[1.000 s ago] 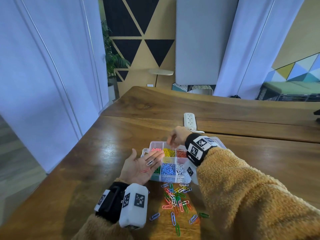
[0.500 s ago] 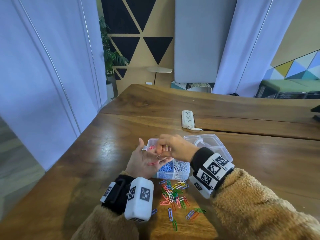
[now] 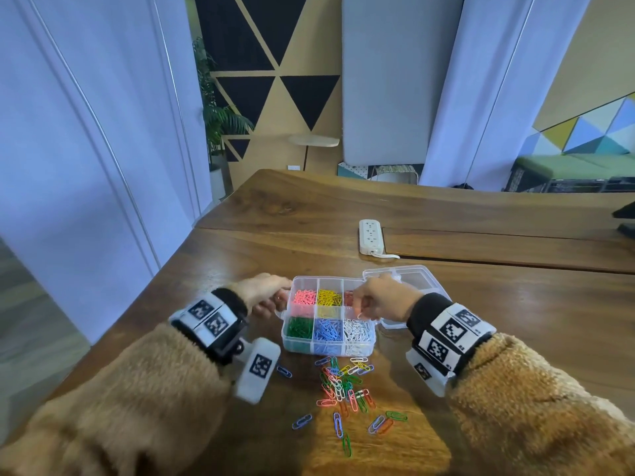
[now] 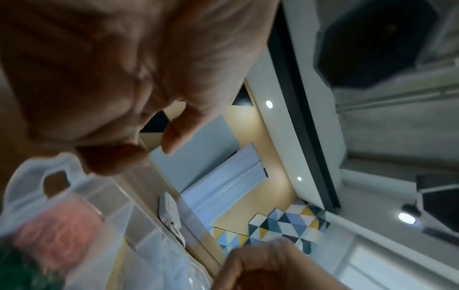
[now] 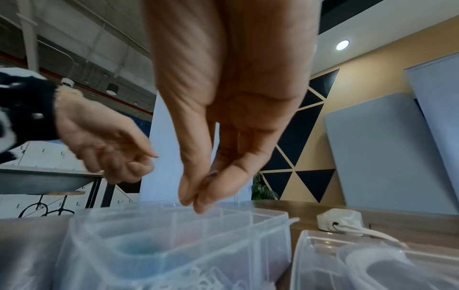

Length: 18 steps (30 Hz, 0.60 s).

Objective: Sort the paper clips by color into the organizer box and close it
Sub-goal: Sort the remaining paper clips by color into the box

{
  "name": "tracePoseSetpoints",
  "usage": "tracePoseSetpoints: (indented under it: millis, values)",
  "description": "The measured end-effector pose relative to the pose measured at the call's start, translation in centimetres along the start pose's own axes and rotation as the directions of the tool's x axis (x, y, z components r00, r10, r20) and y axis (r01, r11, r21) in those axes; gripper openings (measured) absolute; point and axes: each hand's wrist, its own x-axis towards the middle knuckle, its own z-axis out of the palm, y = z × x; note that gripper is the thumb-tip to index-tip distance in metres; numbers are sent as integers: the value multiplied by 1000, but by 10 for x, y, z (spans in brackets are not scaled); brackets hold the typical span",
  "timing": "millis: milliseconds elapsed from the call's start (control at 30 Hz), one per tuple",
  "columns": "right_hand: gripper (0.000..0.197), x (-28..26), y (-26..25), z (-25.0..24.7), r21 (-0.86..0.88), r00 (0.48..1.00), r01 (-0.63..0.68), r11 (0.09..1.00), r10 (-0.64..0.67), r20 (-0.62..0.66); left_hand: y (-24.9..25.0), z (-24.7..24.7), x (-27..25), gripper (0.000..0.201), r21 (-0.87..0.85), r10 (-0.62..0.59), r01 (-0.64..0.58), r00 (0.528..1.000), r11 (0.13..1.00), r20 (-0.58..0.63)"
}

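Your right hand (image 3: 381, 300) pinches, perhaps a clip, over the organizer box (image 3: 328, 348); left hand (image 3: 264, 293) hangs loose. Loose paper clips (image 3: 343, 389) are light, slippery: pinch edges.

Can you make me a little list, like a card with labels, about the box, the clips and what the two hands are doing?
box: clear organizer box on the wooden table, lid open
compartments seen: pink, yellow, green, blue and white clips, one red partly hidden
loose clips: mixed pile on the table in front of the box
left hand: at the box's left end, fingers loosely curled, nothing seen in it
right hand: over the box, fingertips pinched together; any clip between them is too small to tell
also there: white power strip
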Motion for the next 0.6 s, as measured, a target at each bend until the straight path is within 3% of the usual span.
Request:
tracePoseSetpoints:
  millis: [167, 400, 600]
  values:
    - [24, 2, -2, 4, 35, 999, -1, 999, -1, 41, 24, -2, 26, 27, 90, 2, 2, 999, 996, -43]
    - [21, -19, -8, 5, 103, 994, 110, 989, -108, -33, 27, 8, 37, 26, -61, 44, -37, 992, 997, 119]
    - [23, -62, -30, 24, 77, 980, 166, 983, -174, 102, 30, 9, 39, 41, 16, 50, -52, 992, 999, 118]
